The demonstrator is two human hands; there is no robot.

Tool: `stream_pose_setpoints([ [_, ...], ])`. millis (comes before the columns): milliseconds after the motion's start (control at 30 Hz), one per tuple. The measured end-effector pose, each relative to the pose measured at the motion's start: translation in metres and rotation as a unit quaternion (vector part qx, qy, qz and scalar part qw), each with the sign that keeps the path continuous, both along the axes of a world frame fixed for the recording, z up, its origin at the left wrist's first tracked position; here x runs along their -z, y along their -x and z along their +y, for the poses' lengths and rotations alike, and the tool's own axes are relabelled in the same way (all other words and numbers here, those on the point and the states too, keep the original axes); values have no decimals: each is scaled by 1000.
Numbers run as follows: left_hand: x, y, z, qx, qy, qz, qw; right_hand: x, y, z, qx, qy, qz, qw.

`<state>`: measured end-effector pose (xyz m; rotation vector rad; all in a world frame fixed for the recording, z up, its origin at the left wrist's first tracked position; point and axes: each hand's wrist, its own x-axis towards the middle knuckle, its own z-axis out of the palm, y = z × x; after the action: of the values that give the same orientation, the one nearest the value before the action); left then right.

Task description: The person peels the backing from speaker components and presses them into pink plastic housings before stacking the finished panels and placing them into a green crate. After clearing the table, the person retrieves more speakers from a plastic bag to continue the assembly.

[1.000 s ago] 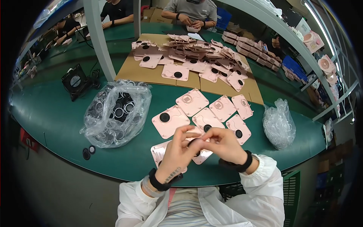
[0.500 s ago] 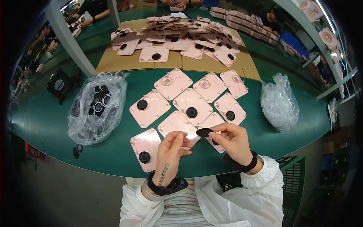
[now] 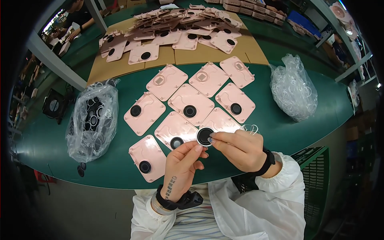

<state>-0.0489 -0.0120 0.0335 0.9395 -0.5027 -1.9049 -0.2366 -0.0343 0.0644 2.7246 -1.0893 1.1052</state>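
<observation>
My left hand (image 3: 184, 162) pinches the lower edge of a black round disc (image 3: 205, 136) with a white rim, between thumb and fingers. On the disc's right side lie the closed fingertips of my right hand (image 3: 242, 150). A few thin white rings (image 3: 251, 129) show at the far side of my right hand, apparently held in it. Just beyond the hands, several pink plastic panels lie on the green table. One panel (image 3: 146, 156) has a black round piece set in it, while a farther panel (image 3: 168, 82) shows a bare slotted grille. The right hand partly covers a near panel (image 3: 219, 120).
At left stands a clear bag of black discs (image 3: 94, 120), with loose black discs (image 3: 81, 169) near the table edge. A clear bag of white rings (image 3: 294, 88) sits at right. Beyond, pink panels (image 3: 186, 26) are heaped on cardboard (image 3: 160, 64). Another person's arm (image 3: 76, 34) shows far left.
The disc was held edge-on by my right hand alone; now it faces up between both hands, white-rimmed. Thin white rings now show by my right hand. The view has shifted slightly.
</observation>
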Motion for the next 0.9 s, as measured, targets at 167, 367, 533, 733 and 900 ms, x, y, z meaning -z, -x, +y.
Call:
stream_pose_setpoints([
  [167, 14, -4, 1, -9, 25, 28, 999, 10, -11, -6, -20, -57, -113, 992],
  [367, 19, -1, 5, -4, 152, -141, 978, 0, -16, 7, 30, -292, -198, 935],
  [533, 17, 0, 8, 8, 170, -154, 973, 3, -14, 8, 26, -301, -172, 938],
  [733, 14, -1, 9, -3, 217, -204, 955, 5, -15, 9, 33, -306, -170, 936],
  [900, 12, -2, 9, -1, 241, -221, 945, 5, -14, 8, 21, -309, -170, 936],
])
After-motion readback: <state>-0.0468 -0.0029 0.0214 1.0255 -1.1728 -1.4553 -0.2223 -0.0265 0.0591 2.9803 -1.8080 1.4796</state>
